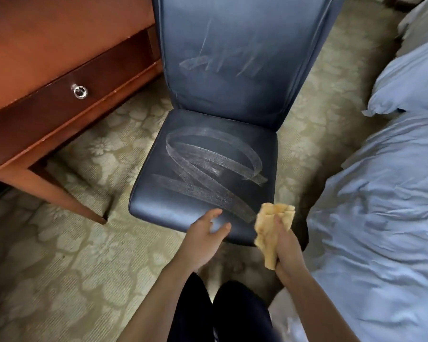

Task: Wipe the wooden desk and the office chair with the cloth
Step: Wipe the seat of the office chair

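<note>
Two hands reach over the front edge of a dark blue chair (208,169), its seat and back marked with pale wipe streaks. The right hand (286,248) clenches a bunched yellow cloth (269,223); the left hand (204,239) is spread and holds nothing. A wooden table (47,58) stands left, a bed (381,193) crowds the right, with patterned carpet (59,255) below.

Both forearms bare, no sleeves, watch or rings visible on left hand (204,239) or right hand (286,245). Dark trousers (232,314) cover both legs. A patch of white garment (281,314) shows beside the right forearm.
</note>
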Demonstrator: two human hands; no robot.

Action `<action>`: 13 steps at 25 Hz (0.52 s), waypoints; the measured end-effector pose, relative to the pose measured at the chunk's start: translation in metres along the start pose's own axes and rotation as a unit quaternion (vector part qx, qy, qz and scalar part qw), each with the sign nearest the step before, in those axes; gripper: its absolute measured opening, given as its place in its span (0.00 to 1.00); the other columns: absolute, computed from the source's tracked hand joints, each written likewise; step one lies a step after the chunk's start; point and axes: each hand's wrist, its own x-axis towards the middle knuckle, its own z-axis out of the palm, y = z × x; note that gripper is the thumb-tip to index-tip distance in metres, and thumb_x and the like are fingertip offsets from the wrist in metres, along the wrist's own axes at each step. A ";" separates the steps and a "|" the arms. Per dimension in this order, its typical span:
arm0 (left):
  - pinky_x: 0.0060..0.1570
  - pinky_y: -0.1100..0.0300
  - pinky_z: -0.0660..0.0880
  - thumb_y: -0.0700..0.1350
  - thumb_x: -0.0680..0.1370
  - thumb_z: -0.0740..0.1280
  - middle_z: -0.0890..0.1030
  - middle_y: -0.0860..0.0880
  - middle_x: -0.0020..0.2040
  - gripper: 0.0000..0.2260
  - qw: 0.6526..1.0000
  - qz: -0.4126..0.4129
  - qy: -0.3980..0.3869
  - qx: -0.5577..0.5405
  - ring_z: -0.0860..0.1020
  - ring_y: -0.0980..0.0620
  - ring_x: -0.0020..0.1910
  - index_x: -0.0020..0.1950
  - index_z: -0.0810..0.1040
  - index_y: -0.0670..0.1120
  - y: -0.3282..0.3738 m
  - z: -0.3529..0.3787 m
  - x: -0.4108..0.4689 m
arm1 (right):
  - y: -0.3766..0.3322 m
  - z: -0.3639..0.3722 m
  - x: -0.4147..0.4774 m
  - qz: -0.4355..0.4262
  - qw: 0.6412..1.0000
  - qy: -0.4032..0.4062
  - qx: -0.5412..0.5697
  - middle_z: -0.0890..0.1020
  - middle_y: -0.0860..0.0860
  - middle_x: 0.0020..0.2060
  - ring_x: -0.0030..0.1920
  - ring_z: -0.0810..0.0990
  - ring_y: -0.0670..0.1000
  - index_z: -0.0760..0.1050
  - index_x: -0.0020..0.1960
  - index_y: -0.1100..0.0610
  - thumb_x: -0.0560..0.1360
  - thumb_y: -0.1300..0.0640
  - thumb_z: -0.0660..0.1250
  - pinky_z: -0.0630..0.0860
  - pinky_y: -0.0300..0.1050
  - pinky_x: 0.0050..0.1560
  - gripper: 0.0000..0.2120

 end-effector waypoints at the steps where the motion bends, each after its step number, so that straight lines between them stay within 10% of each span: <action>1: 0.56 0.68 0.64 0.48 0.77 0.67 0.73 0.51 0.65 0.20 0.999 0.009 0.022 0.046 0.72 0.54 0.62 0.68 0.70 0.50 -0.018 -0.002 0.017 | 0.008 0.001 0.024 -0.023 0.999 0.029 -0.017 0.79 0.51 0.40 0.40 0.76 0.51 0.77 0.54 0.54 0.79 0.47 0.59 0.71 0.46 0.42 0.13; 5: 0.68 0.60 0.55 0.51 0.75 0.70 0.58 0.45 0.76 0.34 0.970 0.013 0.132 0.204 0.57 0.47 0.75 0.75 0.59 0.42 -0.107 -0.018 0.089 | 0.061 0.014 0.126 -0.170 0.966 0.122 -0.151 0.80 0.52 0.49 0.52 0.77 0.53 0.75 0.59 0.55 0.80 0.48 0.59 0.69 0.48 0.54 0.14; 13: 0.72 0.42 0.41 0.76 0.60 0.56 0.33 0.42 0.76 0.58 0.897 0.035 0.215 0.384 0.34 0.41 0.75 0.76 0.36 0.43 -0.218 0.009 0.183 | 0.144 0.031 0.234 -0.478 0.711 0.161 -0.490 0.75 0.51 0.65 0.64 0.70 0.59 0.73 0.67 0.52 0.75 0.50 0.57 0.64 0.55 0.61 0.21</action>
